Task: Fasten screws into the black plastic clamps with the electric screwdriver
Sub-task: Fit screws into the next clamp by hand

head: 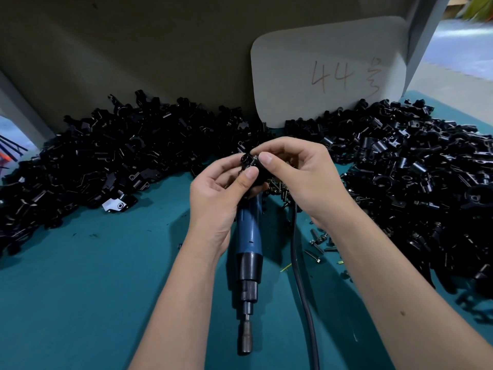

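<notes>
Item: small black moulded-plastic clamp [250, 162], held up between both hands above the teal bench top [80, 303], between the two heaps. Handling, as judged: light, rigid, smooth-faced and likely to twist under fingertip pressure; best taken by its flat sides, leaving the screw hole clear. Left: heap of loose black plastic clamps [101, 156] along the back wall. Left hand [218, 198]: fingers curled, thumb pressed onto the near face of the held clamp, pinching it. Centre, lying on the bench beneath the hands: blue-bodied electric screwdriver [248, 252] with black collar and steel bit holder pointing toward the viewer, untouched; probably the heaviest piece here, to be gripped round the blue barrel. Right hand [301, 177]: fingers curled, thumb and forefinger pinching the clamp's upper edge, apparently at a small metal part, too small to identify. Right: scattered dark metal screws [317, 240], then a second heap of clamps [416, 177].
</notes>
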Action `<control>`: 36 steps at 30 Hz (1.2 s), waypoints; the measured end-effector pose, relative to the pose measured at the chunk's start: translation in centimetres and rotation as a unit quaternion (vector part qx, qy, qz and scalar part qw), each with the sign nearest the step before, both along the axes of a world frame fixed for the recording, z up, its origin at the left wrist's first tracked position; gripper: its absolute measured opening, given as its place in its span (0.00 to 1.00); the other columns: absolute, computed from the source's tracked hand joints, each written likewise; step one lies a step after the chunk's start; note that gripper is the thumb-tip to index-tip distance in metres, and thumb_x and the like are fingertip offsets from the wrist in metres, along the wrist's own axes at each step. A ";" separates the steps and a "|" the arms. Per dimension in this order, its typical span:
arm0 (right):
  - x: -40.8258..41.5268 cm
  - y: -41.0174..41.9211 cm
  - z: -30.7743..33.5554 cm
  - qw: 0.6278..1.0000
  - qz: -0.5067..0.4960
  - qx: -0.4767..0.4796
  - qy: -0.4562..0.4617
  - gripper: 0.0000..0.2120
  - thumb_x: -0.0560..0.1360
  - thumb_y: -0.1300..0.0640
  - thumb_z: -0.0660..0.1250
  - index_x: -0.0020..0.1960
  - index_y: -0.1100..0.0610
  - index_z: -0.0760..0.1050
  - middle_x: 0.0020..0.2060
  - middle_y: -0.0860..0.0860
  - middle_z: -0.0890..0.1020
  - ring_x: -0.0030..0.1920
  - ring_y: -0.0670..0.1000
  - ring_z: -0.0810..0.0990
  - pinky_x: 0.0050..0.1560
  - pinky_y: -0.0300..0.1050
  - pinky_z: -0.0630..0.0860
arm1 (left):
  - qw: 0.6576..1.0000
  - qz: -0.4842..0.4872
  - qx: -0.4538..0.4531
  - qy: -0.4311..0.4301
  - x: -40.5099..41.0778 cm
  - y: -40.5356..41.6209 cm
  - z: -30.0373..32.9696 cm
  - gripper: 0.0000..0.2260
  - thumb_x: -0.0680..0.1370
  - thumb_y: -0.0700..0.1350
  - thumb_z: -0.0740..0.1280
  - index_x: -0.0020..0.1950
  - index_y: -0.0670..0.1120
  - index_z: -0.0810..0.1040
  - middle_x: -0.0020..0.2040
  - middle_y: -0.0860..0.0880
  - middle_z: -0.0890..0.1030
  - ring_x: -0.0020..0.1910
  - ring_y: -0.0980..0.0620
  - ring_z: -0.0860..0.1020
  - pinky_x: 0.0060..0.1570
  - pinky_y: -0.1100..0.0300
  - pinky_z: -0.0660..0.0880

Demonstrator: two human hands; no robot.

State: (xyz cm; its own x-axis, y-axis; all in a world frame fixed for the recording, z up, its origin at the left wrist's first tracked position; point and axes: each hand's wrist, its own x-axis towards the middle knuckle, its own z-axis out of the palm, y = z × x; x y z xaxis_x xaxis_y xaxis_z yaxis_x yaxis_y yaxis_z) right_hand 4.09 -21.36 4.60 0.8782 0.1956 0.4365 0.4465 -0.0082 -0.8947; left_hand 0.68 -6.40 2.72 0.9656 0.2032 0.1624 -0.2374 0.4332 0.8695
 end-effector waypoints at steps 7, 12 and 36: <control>0.3 -0.3 0.0 0.999 -0.004 -0.044 -0.020 0.05 0.80 0.63 0.71 0.52 0.57 0.85 0.43 0.51 0.87 0.46 0.53 0.86 0.54 0.57 0.82 | 1.000 -0.017 0.005 0.011 0.1 0.3 -0.4 0.17 0.69 0.38 0.76 0.56 0.35 0.82 0.50 0.36 0.85 0.50 0.36 0.84 0.47 0.56 0.83; 0.1 -0.7 0.3 0.995 -0.001 -0.092 -0.045 0.03 0.81 0.60 0.70 0.51 0.57 0.83 0.43 0.51 0.85 0.45 0.54 0.85 0.51 0.55 0.82 | 1.000 -0.028 0.001 0.010 0.0 0.5 -0.4 0.16 0.69 0.37 0.76 0.56 0.36 0.82 0.51 0.38 0.86 0.51 0.39 0.85 0.48 0.54 0.83; -0.4 0.2 -0.5 0.945 -0.058 -0.310 -0.091 0.12 0.87 0.51 0.56 0.51 0.56 0.73 0.50 0.52 0.69 0.55 0.53 0.68 0.57 0.44 0.69 | 0.989 0.024 0.138 -0.056 0.4 1.0 -0.9 0.11 0.68 0.36 0.78 0.44 0.51 0.87 0.44 0.52 0.86 0.43 0.53 0.84 0.47 0.58 0.83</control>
State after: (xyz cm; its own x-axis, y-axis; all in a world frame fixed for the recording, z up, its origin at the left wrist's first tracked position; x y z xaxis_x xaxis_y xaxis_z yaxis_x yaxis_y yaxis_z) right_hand 3.74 -21.17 4.13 0.8304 0.3707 0.4158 0.5571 -0.5636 -0.6100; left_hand 1.11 -5.39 1.80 0.9286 0.1823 0.3233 -0.3536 0.1697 0.9199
